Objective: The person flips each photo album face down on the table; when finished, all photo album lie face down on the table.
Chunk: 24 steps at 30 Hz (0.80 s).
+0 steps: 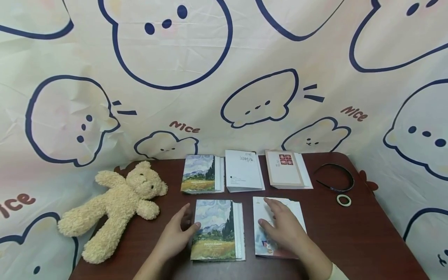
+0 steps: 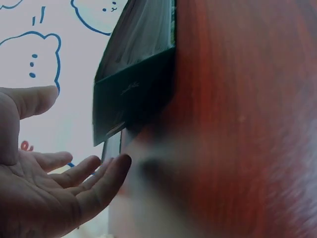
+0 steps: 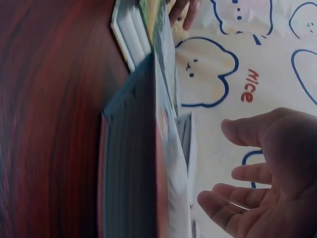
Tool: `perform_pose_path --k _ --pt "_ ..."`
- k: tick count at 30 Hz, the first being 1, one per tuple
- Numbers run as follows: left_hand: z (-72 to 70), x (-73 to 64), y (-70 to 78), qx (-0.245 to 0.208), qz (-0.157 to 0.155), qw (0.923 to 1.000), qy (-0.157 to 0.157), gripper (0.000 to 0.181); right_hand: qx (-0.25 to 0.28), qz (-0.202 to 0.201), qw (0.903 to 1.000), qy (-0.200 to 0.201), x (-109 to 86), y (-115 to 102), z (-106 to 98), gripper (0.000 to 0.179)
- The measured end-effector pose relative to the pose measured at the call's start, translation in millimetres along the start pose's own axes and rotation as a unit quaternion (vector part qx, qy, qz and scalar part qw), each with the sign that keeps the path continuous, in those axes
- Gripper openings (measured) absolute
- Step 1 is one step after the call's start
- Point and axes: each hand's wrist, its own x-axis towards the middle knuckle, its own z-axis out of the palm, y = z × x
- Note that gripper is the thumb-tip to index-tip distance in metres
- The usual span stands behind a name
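Observation:
In the head view a photo album (image 1: 215, 229) with a painted landscape cover lies at the front. Beside its left edge is my left hand (image 1: 176, 235), fingers spread and thumb over the edge. The left wrist view shows that hand apart from the album's dark green spine (image 2: 131, 94). A second album (image 1: 260, 212), white with a pale blue picture, lies to the right. Above its cover hovers my right hand (image 1: 287, 229), which hides part of it. From the right wrist view, the right fingers are loosely bent, hold nothing and stand clear of the album's page edges (image 3: 131, 173).
Behind lies a row of three albums: a landscape one (image 1: 198, 175), a white one (image 1: 244, 173) and a beige-framed one (image 1: 285, 171). A teddy bear (image 1: 120, 202) lies at left. A black headband (image 1: 341, 189) and a roll of tape (image 1: 343, 200) are at right on the brown table (image 1: 364, 241).

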Motion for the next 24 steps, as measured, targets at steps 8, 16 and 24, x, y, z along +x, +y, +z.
perform_pose_path --k 8,16,24 --pt "8.9 -1.3 -5.8 -0.084 -0.013 0.9964 -0.003 0.084 0.071 -0.009 0.9973 -0.018 -0.3 -16 12 0.069" --pt "12.2 -4.9 -7.1 -0.098 -0.02 0.9949 -0.007 0.083 0.078 -0.052 0.9949 -0.037 -5.4 -28 27 0.068" --pt "17.1 -4.5 -8.5 -0.092 -0.029 0.9953 -0.01 0.079 0.09 -0.096 0.9886 -0.073 -7.5 -39 40 0.067"
